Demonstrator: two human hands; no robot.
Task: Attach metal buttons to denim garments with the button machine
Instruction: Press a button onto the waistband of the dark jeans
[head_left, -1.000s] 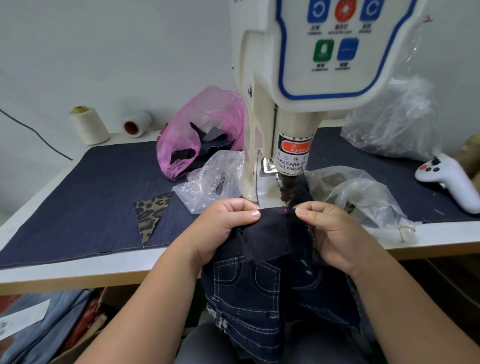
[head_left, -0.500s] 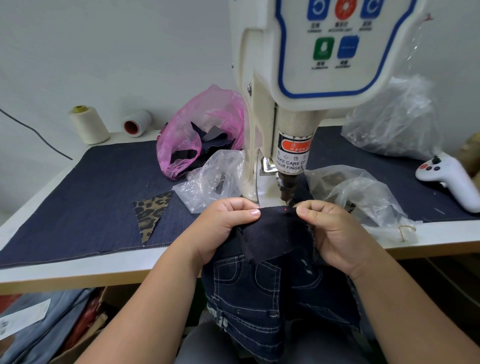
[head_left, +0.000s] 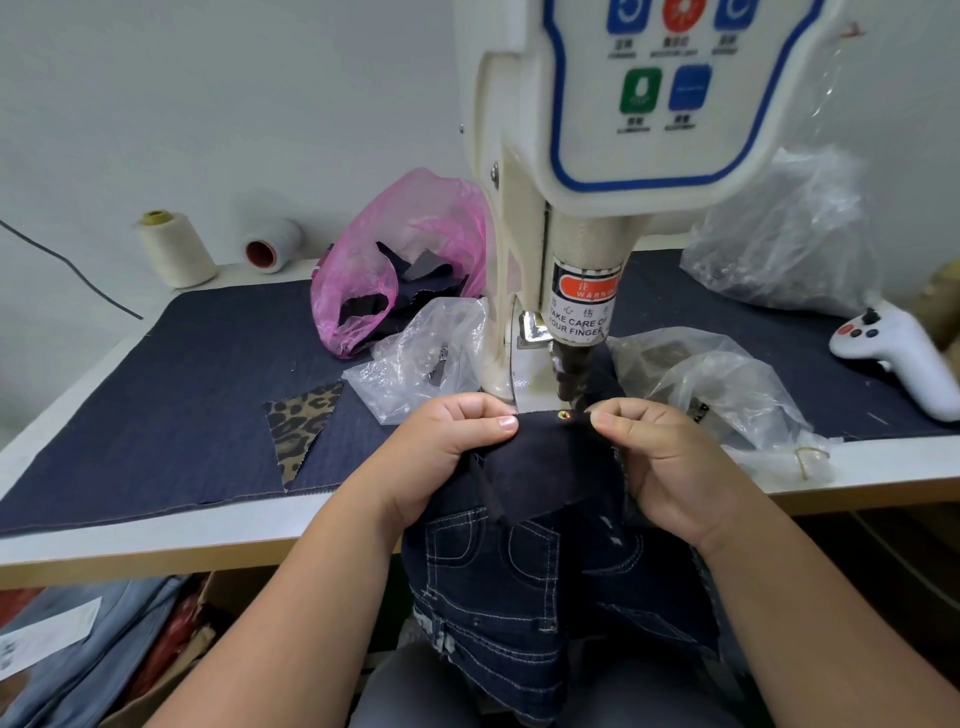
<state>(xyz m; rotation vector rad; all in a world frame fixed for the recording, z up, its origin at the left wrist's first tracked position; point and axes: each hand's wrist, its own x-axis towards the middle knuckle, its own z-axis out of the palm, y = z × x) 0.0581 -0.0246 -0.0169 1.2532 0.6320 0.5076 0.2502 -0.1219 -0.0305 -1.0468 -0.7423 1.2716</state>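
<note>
A dark denim garment (head_left: 545, 467) with white stitching hangs from the table edge into my lap. Its top edge lies under the punch head of the cream button machine (head_left: 582, 291). A small metal button (head_left: 563, 414) with a red light dot beside it shows on that edge, just below the punch. My left hand (head_left: 457, 441) pinches the fabric edge to the left of the button. My right hand (head_left: 654, 457) pinches it to the right. Both thumbs lie on top of the cloth.
A dark denim mat (head_left: 182, 405) covers the table, with a leopard-print scrap (head_left: 298, 426) on it. A pink bag (head_left: 395, 270) of fabric pieces and clear plastic bags (head_left: 426, 358) flank the machine. Thread cones (head_left: 176, 249) stand back left. A white controller (head_left: 904, 353) lies right.
A metal button now shows on the fabric edge where only the red dot was before. Both hands hold the same places on the cloth.
</note>
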